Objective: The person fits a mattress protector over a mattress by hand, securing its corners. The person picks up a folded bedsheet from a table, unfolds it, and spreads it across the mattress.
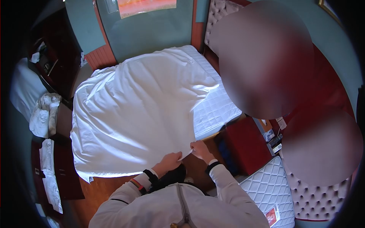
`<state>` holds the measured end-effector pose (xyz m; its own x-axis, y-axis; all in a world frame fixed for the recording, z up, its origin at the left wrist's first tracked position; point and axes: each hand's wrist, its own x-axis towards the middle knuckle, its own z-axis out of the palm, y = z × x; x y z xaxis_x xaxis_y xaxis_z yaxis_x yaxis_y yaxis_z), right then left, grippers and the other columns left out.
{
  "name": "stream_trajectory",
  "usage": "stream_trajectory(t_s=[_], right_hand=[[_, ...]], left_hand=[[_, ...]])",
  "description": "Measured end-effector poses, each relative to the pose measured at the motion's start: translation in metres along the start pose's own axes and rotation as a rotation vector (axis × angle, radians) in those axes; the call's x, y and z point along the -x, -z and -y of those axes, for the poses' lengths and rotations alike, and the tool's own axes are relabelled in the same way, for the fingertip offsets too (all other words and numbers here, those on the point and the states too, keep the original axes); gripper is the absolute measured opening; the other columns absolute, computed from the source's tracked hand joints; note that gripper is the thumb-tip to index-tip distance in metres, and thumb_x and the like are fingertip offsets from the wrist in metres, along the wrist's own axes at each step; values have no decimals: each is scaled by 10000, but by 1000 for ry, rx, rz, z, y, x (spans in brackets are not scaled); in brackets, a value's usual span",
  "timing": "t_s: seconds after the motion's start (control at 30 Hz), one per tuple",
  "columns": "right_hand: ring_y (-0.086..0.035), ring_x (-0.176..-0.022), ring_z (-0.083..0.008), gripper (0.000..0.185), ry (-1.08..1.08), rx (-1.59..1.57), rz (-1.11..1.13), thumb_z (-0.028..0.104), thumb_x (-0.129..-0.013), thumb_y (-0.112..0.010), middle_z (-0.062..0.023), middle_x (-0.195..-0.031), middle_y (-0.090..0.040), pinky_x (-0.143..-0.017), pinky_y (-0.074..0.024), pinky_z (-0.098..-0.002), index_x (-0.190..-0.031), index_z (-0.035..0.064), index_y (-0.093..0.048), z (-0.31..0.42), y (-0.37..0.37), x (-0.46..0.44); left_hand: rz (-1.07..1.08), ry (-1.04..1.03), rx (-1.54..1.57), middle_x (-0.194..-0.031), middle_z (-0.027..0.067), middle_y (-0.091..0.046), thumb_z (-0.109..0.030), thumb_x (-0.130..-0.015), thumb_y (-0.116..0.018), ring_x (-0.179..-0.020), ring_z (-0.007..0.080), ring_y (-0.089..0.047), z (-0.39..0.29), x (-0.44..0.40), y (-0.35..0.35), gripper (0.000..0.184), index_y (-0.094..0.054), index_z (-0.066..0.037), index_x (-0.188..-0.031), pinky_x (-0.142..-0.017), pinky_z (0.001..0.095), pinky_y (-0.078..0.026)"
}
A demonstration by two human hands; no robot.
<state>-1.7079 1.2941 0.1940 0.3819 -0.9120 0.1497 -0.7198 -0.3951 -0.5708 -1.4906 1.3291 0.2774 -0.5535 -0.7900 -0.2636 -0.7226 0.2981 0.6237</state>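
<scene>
A white bed sheet point(140, 102) lies wrinkled over most of the bed, its near side hanging down toward the floor. Both of my hands grip its near edge, close to the bed's corner. My left hand point(170, 161) is closed on the edge, and my right hand point(201, 150) pinches it a little farther right. A short strip of sheet is stretched between them. On the right the quilted white mattress point(216, 108) shows bare beside the sheet's crumpled border.
A dark red nightstand point(246, 142) stands right of the bed, with a remote control point(275, 140) near it. A second mattress point(270, 190) lies at the lower right. Folded white linens point(51, 174) rest on dark furniture at left. Wooden floor point(108, 193) shows below the bed.
</scene>
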Motion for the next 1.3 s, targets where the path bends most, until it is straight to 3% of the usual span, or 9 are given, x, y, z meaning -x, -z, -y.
stream_trajectory(t_s=[0.07,0.2,0.27,0.47,0.67,0.73,0.87,0.93,1.3], right_hand=[[-567,-738,-352,90,-167,-27,64,64,-676,-606,-141,-697,-575,-668,-447,-437,-740,81,-545,-12,13,-7],[-565,-716,-354,114,-130,-102,42,50,-664,-619,-137,-666,-561,-623,-429,-447,-727,77,-528,-3,64,-18],[-548,-658,-342,172,-48,-86,3,-5,-629,-637,-121,-666,-548,-595,-417,-408,-715,63,-504,-4,71,-22],[-554,-689,-329,224,-147,-79,-66,-33,-634,-640,-110,-695,-567,-619,-426,-399,-780,75,-508,-56,76,-32],[-605,-699,-326,183,-467,-189,-238,74,-787,-610,-139,-722,-599,-610,-464,-374,-958,68,-544,-91,57,-69],[-615,-710,-314,181,-508,-203,-274,73,-794,-605,-139,-738,-610,-619,-467,-363,-966,68,-545,-102,54,-83],[-612,-701,-209,196,-467,-274,-625,92,-775,-643,-91,-728,-615,-661,-477,-323,-942,52,-548,-127,64,-106],[-615,-710,-200,209,-472,-312,-772,75,-752,-655,-80,-742,-617,-676,-479,-310,-928,50,-547,-142,74,-118],[-545,-625,-118,194,-696,-341,-1076,35,-771,-608,-28,-695,-576,-545,-440,-269,-955,67,-553,-262,127,-147]], left_hand=[[-44,-16,15,-746,189,-597,-150,-782,-549,-755,403,-580,-1,-13,-1,129,-509,-81,-883,-670,493,-441],[-74,-73,95,-745,182,-607,-146,-774,-559,-741,390,-589,5,-77,-21,138,-515,-75,-884,-662,489,-446],[-135,-156,84,-736,177,-612,-136,-763,-569,-723,378,-592,0,-111,-32,127,-528,-59,-855,-642,477,-447],[33,-328,151,-723,163,-595,-138,-743,-563,-691,378,-577,-9,-161,-17,135,-537,-74,-858,-635,478,-442],[169,-448,132,-713,178,-577,-137,-755,-511,-700,392,-565,-8,-172,23,127,-513,-55,-852,-647,488,-429],[178,-430,141,-698,182,-565,-139,-759,-515,-693,396,-559,-5,-174,33,122,-501,-49,-841,-636,487,-424],[178,-365,164,-678,187,-554,-137,-760,-523,-683,394,-554,-3,-178,55,114,-490,-52,-829,-617,483,-417],[164,-355,169,-665,189,-546,-132,-759,-524,-673,395,-549,-3,-180,63,109,-486,-55,-825,-606,480,-412],[148,-266,118,-639,189,-525,-136,-728,-530,-652,398,-536,-18,-176,72,129,-482,-56,-818,-579,472,-408]])
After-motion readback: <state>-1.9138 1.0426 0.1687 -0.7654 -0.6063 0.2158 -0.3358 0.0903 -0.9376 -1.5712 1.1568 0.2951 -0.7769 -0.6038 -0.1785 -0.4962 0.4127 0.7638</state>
